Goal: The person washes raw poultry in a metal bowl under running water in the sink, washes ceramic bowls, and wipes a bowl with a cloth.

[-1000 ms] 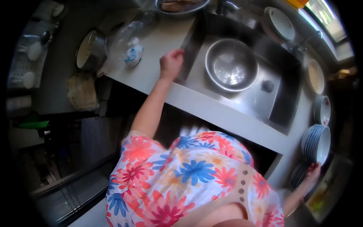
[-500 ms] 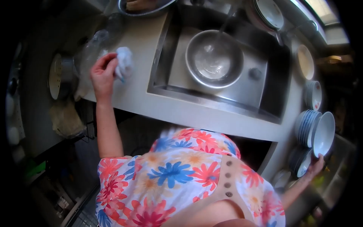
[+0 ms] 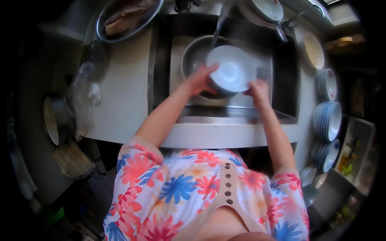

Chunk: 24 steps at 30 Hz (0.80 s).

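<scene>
A white bowl [image 3: 231, 70], slightly blurred, is tilted over the sink [image 3: 183, 119] with its inside facing up toward me. My left hand [image 3: 201, 82] grips its left side, thumb on the rim and fingers partly hidden beneath. At the lower right rim, my right hand [image 3: 257, 91] pinches the bowl. Behind and partly covered by it sits a round metal basin [image 3: 191, 56] in the sink. Water [image 3: 220, 23] streams down from above into the basin.
Stacked bowls [image 3: 326, 120] and plates line the right counter. Several dishes [image 3: 265, 10] stand behind the sink. An oval metal pan [image 3: 120, 34] with food is at back left. A clear plastic bag [image 3: 82, 96], a white crumpled thing [image 3: 95, 94] and a pot [image 3: 52, 118] are left.
My right hand has brought the bowl from the right-hand stack to above the sink. My left hand has let go of the white crumpled thing and moved right onto the bowl.
</scene>
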### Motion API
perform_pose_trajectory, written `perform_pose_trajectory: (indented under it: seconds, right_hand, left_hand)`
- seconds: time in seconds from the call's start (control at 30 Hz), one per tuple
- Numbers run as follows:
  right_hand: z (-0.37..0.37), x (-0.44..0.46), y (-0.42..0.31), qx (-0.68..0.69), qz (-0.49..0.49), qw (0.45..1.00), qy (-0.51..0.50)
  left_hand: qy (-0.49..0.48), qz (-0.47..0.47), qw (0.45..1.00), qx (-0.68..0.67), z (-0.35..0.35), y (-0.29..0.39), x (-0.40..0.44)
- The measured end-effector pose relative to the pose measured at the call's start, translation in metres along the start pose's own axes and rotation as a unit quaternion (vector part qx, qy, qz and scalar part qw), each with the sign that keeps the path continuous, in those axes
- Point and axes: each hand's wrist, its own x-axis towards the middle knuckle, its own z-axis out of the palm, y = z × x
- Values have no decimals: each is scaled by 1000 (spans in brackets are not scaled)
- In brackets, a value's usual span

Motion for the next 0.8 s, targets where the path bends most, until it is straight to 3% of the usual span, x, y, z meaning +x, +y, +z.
perform_pose_trajectory:
  seconds: [0.03, 0.1, 0.17, 0.2, 0.23, 0.3, 0.37, 0.43, 0.5, 0.57, 0.6, 0.7, 0.77, 0.8]
  right_hand:
    - [14, 15, 16, 14, 10, 999, -29]
    - [40, 25, 19, -6, 43, 993, -110]
    - [45, 42, 11, -169, 33, 960, -222]
    - [44, 66, 14, -348, -22, 892, -288]
    - [42, 80, 23, -361, -106, 884, -277]
    - [49, 116, 52, -455, -281, 831, -155]
    - [69, 104, 69, -626, -328, 696, -126]
    - [83, 102, 93, -660, -266, 653, -260]
    - [83, 101, 71, -673, -240, 609, -345]
    - [74, 117, 58, -654, -234, 676, -247]
    - [73, 123, 64, -638, -225, 725, -131]
    - [81, 121, 49, -528, -146, 826, -135]
    - [93, 82, 27, -429, -204, 863, -172]
    - [100, 68, 29, -400, -176, 871, -223]
  left_hand:
    - [78, 46, 996, 24, 1, -2, 2]
    - [131, 82, 988, 30, -21, 1, 4]
    - [193, 119, 971, 76, -36, 8, 2]
    - [229, 142, 956, 113, -38, 13, -1]
    - [262, 162, 939, 151, -40, 16, -2]
    - [306, 199, 893, 264, -58, 14, 9]
    - [349, 188, 829, 395, -61, 15, 14]
    - [399, 191, 762, 473, -47, 16, 15]
    - [430, 190, 708, 527, -39, 13, 20]
    - [448, 183, 674, 558, -32, 7, 27]
    - [456, 194, 666, 558, -30, 2, 32]
    - [467, 226, 649, 557, -32, -8, 48]
    - [461, 238, 653, 552, -30, -10, 53]
    - [446, 239, 664, 550, -33, -12, 58]
